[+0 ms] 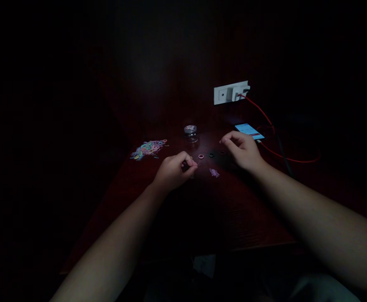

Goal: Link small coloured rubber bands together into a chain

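A: What lies farthest left on the dark reddish wooden table (249,218)?

B: A loose heap of small multicoloured rubber bands (148,149), at about ten o'clock from the left hand (174,170).

A: And that hand?

B: Curled low over the table, thumb and fingertips pinched together on something tiny, seemingly a small yellowish band (191,158); it is too dark to be sure.

A: Just right of it?

B: A small pink ring-shaped band (201,156) at two o'clock, flat on the wood, apart from the fingers. A little pale purple clump (214,172) sits at four o'clock. A small clear round jar (190,133) stands at twelve.

A: The right hand (243,150)?

B: Loosely curled, fingers bent down near dark rings (211,154); whether it grips anything, I cannot tell. A lit phone (249,131) lies at one o'clock, its red cable (265,115) running to a white wall socket (230,92).
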A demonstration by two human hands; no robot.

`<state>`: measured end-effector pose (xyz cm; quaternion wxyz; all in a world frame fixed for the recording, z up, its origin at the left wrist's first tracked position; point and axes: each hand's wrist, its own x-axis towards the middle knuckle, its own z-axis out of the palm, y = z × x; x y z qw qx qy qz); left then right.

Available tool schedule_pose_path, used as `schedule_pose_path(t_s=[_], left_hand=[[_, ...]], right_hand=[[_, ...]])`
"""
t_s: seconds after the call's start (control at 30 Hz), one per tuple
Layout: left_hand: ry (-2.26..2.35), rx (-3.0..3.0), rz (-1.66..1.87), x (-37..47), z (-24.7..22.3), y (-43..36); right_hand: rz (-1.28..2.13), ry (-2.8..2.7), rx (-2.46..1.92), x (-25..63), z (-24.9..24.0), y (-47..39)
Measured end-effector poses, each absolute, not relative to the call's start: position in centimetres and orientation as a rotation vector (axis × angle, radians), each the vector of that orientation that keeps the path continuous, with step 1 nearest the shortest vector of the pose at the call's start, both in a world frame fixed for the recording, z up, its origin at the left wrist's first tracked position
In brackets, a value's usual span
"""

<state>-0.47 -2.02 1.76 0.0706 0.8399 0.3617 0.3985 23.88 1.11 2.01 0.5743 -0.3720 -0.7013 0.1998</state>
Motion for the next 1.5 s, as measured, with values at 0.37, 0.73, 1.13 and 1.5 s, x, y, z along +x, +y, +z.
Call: schedule_pose_path(t_s=[0.37,0.73,1.13,1.5], left_hand=[[1.092,2.55,1.263,-0.1,1.7,-2.2],[1.07,2.588,1.165,-0.1,1.7,-2.3],[1.098,2.58,1.197,0.1,1.8,-2.5],[1.096,2.484,1.226,0.2,1.5,-2.4]], right_hand=[[0.718,-1.923,-0.866,21.7,1.2,-0.8],[0.782,-1.991,-0.849,20.8,0.4,-1.1],[0.765,-2.051,-0.793,20.6,0.3,-1.1],[0.755,-2.087,-0.838,20.5,0.5,-1.2]])
